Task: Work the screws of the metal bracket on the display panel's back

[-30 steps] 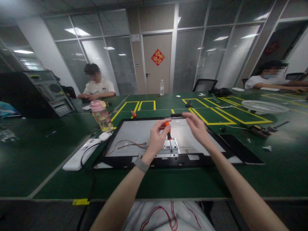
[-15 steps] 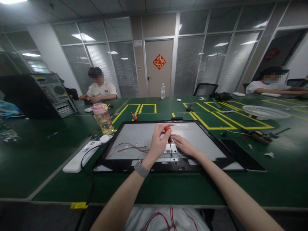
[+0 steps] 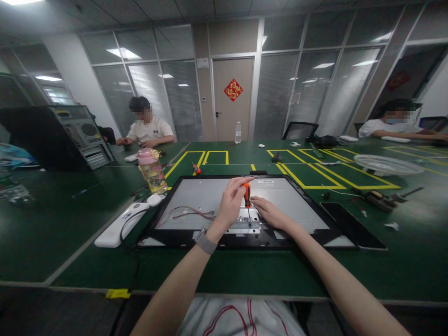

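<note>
An orange-and-black screwdriver [image 3: 248,196] stands nearly upright, its thin shaft reaching down to a metal strip [image 3: 241,225] on the display panel. My left hand [image 3: 231,198], with a grey-banded watch on the wrist, is at the handle; its thumb presses the side and its fingers reach across the top. My right hand [image 3: 269,211] lies low over the panel with fingers stretched out, their tips close beside the lower handle. Whether they touch it I cannot tell. The black-framed display panel [image 3: 189,189] lies flat, grey back up, with loose thin cables [image 3: 192,211] on its left part.
Left of the panel are a white power strip [image 3: 122,226], a pink-lidded bottle [image 3: 153,172] and a computer case [image 3: 59,135]. A black phone-like slab [image 3: 353,226] touches the right side. Beyond lie a tape dispenser-like tool [image 3: 381,199] and a white round grille [image 3: 388,164]. Two people sit across.
My left fingers have shifted on the screwdriver, and more of its orange handle shows. The right hand stays almost in place. The whole view has moved slightly.
</note>
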The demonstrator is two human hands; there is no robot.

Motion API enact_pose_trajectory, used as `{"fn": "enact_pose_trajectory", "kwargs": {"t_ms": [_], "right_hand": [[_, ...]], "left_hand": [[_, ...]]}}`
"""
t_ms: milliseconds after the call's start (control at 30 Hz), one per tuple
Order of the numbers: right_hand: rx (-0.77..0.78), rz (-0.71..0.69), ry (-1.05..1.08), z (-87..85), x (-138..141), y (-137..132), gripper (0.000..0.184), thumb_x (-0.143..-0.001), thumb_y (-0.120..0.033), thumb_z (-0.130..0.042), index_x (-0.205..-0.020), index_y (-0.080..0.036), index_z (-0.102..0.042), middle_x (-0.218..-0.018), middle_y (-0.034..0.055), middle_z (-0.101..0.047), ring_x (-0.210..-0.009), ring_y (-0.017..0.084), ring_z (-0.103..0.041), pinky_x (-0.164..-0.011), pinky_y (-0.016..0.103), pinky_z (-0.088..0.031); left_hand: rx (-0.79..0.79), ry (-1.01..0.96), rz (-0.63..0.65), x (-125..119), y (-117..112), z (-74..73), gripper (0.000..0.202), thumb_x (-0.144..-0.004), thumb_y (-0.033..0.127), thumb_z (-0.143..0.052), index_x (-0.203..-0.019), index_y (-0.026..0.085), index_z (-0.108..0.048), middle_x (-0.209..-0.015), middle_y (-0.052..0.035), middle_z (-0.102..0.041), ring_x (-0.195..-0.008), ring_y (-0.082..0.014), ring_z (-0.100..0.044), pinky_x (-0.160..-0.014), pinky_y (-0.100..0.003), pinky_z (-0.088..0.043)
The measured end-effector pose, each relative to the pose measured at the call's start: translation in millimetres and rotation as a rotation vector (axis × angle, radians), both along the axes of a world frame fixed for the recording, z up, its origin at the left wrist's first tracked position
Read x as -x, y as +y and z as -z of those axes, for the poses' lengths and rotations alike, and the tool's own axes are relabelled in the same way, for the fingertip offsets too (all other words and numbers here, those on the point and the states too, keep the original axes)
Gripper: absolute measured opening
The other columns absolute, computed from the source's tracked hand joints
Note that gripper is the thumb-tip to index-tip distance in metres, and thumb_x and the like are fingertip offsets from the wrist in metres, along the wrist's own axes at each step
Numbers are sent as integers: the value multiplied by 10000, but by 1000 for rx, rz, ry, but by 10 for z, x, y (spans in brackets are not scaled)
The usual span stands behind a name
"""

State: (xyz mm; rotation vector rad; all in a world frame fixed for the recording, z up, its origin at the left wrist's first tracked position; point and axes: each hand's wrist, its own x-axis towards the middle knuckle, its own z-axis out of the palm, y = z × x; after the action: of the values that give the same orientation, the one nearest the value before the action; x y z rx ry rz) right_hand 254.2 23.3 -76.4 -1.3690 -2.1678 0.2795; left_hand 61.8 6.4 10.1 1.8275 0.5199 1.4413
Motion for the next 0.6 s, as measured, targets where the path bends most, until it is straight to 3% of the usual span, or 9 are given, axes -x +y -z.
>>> {"fn": "enact_pose_trajectory", "kwargs": {"t_ms": [133, 267, 367, 467, 600], "right_hand": [[55, -11, 28, -39, -6, -27, 413, -925, -320, -316, -1160, -166, -618, -1311, 135, -560, -1294, 267, -437, -1098, 494, -297], [59, -7, 30, -51, 8, -37, 432, -930, -399, -335, -1167, -167, -611, -1317, 133, -551, -1298, 266, -427, -1103, 481, -287], [59, -18, 31, -57, 13, -40, 436, -935, -416, -329, -1157, -170, -612, -1304, 130, -557, -1284, 266, -439, -1097, 475, -294], [57, -34, 35, -76, 18, -56, 439, -930, -443, -349, -1148, -167, -612, -1304, 134, -550, -1277, 273, -440, -1089, 469, -304], [53, -44, 31, -100, 24, -81, 451, -914, -484, -388, -1157, -174, -606, -1313, 134, -539, -1265, 279, -449, -1081, 455, -315]], "left_hand": [[26, -19, -27, 4, 14, -12, 257, -882, 197, -479, -1078, 185, -645, -957, -60, -612, -882, -141, -597, -791, -254, -475], [-71, -10, -196, -5, -7, -10, 133, -799, 205, -624, -919, 190, -680, -847, -21, -560, -763, -114, -554, -690, -224, -456], [-115, -24, -236, -20, -32, 2, 102, -748, 223, -693, -840, 183, -671, -796, 0, -523, -711, -100, -524, -691, -227, -444], [-81, -32, -144, -39, -38, 16, 131, -796, 217, -636, -920, 188, -668, -848, -19, -545, -782, -116, -551, -733, -238, -453], [85, -86, 52, -44, -23, 21, 240, -884, 249, -507, -1093, 183, -606, -954, -59, -614, -857, -141, -610, -798, -277, -477]]}}
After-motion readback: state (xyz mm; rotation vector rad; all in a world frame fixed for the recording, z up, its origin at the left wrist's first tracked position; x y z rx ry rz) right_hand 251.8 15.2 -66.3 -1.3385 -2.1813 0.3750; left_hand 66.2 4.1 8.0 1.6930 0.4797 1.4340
